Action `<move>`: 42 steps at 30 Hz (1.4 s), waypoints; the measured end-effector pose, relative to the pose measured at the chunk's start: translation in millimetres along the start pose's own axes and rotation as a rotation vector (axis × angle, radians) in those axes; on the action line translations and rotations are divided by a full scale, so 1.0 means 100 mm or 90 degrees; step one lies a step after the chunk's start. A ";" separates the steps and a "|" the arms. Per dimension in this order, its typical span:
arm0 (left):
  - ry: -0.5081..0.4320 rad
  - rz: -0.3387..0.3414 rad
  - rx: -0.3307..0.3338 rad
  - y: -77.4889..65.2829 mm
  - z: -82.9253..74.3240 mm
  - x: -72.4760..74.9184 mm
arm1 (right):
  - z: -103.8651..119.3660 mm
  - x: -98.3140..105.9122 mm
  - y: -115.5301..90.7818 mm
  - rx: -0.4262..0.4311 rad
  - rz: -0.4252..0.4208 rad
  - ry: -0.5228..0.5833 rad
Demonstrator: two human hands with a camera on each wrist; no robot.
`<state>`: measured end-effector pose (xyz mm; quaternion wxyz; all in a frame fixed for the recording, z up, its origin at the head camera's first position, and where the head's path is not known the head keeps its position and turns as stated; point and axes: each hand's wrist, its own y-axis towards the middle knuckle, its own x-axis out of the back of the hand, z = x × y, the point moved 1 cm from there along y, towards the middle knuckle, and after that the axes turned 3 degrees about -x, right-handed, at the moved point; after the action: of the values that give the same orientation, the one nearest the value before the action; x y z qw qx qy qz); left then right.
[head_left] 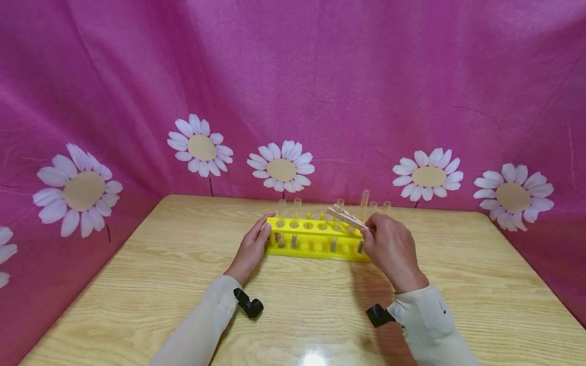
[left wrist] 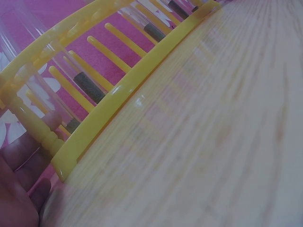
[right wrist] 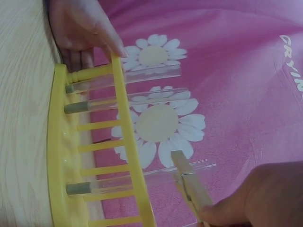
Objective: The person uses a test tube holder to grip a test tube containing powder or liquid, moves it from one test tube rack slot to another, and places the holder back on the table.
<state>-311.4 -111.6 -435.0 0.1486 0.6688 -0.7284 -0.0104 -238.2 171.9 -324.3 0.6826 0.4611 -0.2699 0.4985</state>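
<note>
A yellow test tube rack [head_left: 297,252] stands on the table, with clear test tubes upright in several of its holes. Dark grey material fills the bottom of the tubes, as in one near the left end [left wrist: 89,87]. My left hand [head_left: 251,250] holds the rack's left end, thumb at the top bar and fingers around the end post. In my right hand [head_left: 392,249] is a wooden test tube holder [right wrist: 193,184] with a metal spring, pinched near its back end. Its front tip overlaps the upper part of a test tube [right wrist: 165,176]. The rack's right end is hidden behind this hand.
The light wooden table [head_left: 311,305] extends toward me and to both sides. A pink curtain [head_left: 348,101] with white daisies hangs behind and beside it. Further tubes [head_left: 364,199] rise above the rack beyond my right hand.
</note>
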 end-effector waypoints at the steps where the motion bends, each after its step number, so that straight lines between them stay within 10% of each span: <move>1: -0.001 0.000 0.000 0.00 0.00 0.00 | 0.01 0.01 -0.01 -0.001 -0.006 0.004; 23: -0.008 0.014 0.005 -0.01 0.00 -0.01 | 0.03 0.17 -0.03 0.023 -0.175 0.088; 42: 0.012 -0.002 0.007 -0.02 -0.02 -0.02 | -0.46 0.55 -0.04 -0.123 -0.185 0.071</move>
<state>-308.4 -109.9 -433.8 0.1518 0.6710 -0.7257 -0.0008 -218.7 236.5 -299.9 0.8026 0.3992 -0.2084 0.3912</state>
